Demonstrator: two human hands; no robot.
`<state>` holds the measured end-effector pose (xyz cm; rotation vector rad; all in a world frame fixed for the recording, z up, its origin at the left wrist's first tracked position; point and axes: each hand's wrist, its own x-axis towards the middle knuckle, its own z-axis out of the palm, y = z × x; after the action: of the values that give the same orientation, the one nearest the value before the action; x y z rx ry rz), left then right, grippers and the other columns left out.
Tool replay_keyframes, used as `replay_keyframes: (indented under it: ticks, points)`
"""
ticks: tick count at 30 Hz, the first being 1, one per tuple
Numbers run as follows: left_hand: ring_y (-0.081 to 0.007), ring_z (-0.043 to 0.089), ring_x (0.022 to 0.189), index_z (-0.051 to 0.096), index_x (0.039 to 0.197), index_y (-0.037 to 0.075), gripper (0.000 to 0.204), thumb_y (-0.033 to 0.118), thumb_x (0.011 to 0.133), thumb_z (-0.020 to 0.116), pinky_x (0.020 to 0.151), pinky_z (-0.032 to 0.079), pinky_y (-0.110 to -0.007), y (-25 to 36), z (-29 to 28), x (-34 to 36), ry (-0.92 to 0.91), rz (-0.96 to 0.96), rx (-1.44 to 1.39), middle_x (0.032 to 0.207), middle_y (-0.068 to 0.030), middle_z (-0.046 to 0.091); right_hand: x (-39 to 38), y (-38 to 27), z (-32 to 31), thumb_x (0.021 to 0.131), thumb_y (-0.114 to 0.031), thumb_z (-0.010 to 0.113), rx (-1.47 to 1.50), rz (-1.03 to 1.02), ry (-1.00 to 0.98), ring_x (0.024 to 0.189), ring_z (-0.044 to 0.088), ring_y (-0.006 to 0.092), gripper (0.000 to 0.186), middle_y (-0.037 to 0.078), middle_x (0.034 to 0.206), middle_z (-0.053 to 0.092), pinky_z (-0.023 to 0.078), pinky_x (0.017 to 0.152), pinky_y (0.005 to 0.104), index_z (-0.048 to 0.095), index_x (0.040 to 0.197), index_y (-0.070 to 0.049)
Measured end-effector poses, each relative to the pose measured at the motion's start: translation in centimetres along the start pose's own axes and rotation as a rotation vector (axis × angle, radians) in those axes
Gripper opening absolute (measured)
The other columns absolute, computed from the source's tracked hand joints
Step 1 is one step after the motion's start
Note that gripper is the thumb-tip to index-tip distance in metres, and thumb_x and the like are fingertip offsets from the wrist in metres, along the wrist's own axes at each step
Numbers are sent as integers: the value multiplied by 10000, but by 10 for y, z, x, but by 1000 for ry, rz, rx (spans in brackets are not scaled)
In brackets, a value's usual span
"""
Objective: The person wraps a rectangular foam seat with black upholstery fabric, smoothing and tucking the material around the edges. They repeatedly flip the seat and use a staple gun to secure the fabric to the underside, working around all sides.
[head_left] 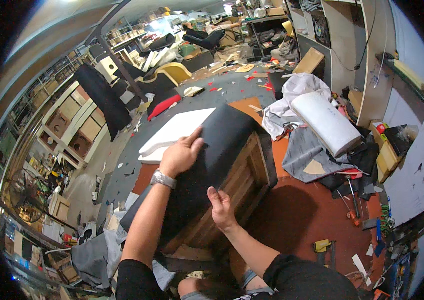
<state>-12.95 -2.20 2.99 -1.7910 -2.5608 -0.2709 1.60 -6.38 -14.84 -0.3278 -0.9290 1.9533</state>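
A wooden-framed upholstery piece (pixel 232 135) lies tilted before me, its outer side wrapped in black covering and its bare wooden slats facing right. My left hand (pixel 181 154), with a watch on the wrist, rests on the black covering, fingers stretched out. By the frame's near right edge is my right hand (pixel 222 209), its fingers curled in and its thumb up. What those curled fingers hold, if anything, is hidden. White foam slabs (pixel 177 129) lie just beyond my left hand.
To the right, a white padded cushion (pixel 326 122) sits on grey and white fabric (pixel 304 152). Hand tools, including a screwdriver (pixel 354 200), and scraps litter the reddish floor board (pixel 292 215). A standing fan (pixel 24 195) is at left; shelves (pixel 342 55) stand at far right.
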Motion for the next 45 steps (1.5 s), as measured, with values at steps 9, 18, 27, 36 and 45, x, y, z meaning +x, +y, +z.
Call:
replay_keyframes:
  ticks: [9, 18, 27, 36, 45]
  points:
    - [-528, 294, 1522, 527, 1504, 524, 559, 537, 963, 668, 1172, 307, -705, 51, 21, -60, 196, 156, 496, 1704, -212, 276, 1, 19, 9, 1112, -302, 579, -77, 57, 35, 915, 565, 95, 319, -34, 930, 670, 442, 841, 275, 736, 1037, -35]
    - [-533, 334, 1495, 363, 1621, 82, 1091, 612, 788, 827, 1192, 265, -703, 80, 38, -72, 366, -202, 364, 1660, -259, 332, -26, -1, -208, 1009, -225, 673, -874, -185, -111, 925, 711, 197, 276, 135, 1020, 770, 546, 855, 330, 739, 1161, -4]
    - [-499, 391, 1466, 416, 1594, 95, 1111, 597, 720, 884, 1173, 294, -685, 84, 44, -72, 397, -185, 419, 1608, -242, 407, -275, -27, -458, 778, -348, 893, -1769, 862, 580, 1195, 661, 407, 1095, 260, 1278, 677, 548, 1019, 476, 272, 1606, 11]
    - [-514, 392, 1460, 411, 1602, 101, 1112, 606, 727, 874, 1172, 286, -700, 85, 46, -70, 405, -189, 420, 1624, -244, 393, -181, -54, -397, 905, -209, 814, -632, 629, 731, 915, 689, 233, 452, 100, 1117, 706, 573, 790, 410, 653, 1269, 4]
    - [-532, 414, 1438, 433, 1589, 89, 1075, 600, 744, 859, 1149, 326, -708, 84, 45, -71, 404, -172, 427, 1600, -272, 417, 3, -128, -155, 972, -311, 757, -357, 213, 87, 567, 534, 111, 265, -10, 676, 548, 451, 528, 286, 653, 1020, -72]
